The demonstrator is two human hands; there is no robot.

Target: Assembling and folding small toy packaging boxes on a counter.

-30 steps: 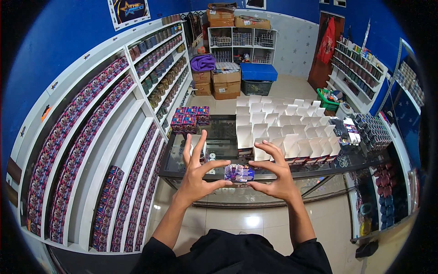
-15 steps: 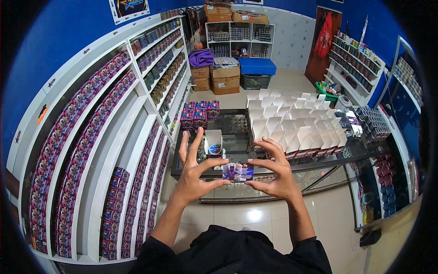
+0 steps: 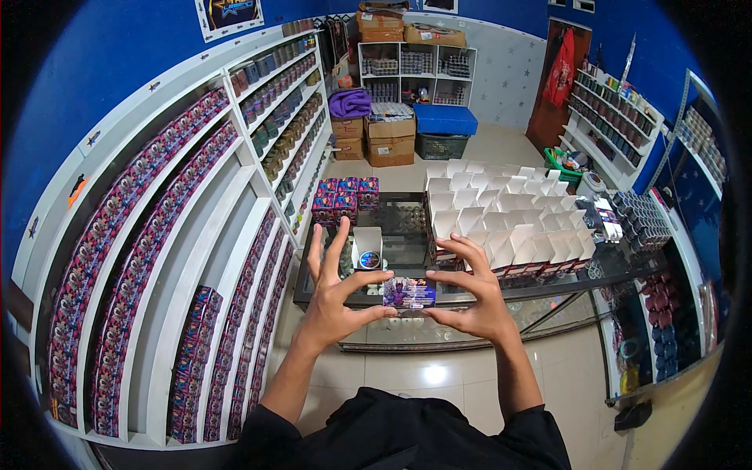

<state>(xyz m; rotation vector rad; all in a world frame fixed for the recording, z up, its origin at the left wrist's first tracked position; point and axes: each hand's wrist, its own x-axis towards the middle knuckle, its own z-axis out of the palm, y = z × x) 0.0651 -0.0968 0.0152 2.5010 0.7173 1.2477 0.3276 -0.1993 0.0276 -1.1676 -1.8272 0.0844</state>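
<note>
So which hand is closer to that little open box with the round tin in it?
Probably the left hand: the open box stands on the glass counter just beyond its raised fingers. The right hand is further off. Both pinch the small card.

Deep blue walls (image 3: 117, 70) enclose a shop with white shelves (image 3: 196, 211) along the left side, a glass counter (image 3: 548, 286) in the middle, a glossy cream tiled floor (image 3: 439, 376) and cardboard boxes (image 3: 389, 141) at the far wall.

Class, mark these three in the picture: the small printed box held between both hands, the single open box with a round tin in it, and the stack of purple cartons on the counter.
small printed box (image 3: 410, 293), head view, front face.
open box (image 3: 366, 249), head view, white flap.
purple cartons (image 3: 343, 199), head view, front of the stack.
</note>
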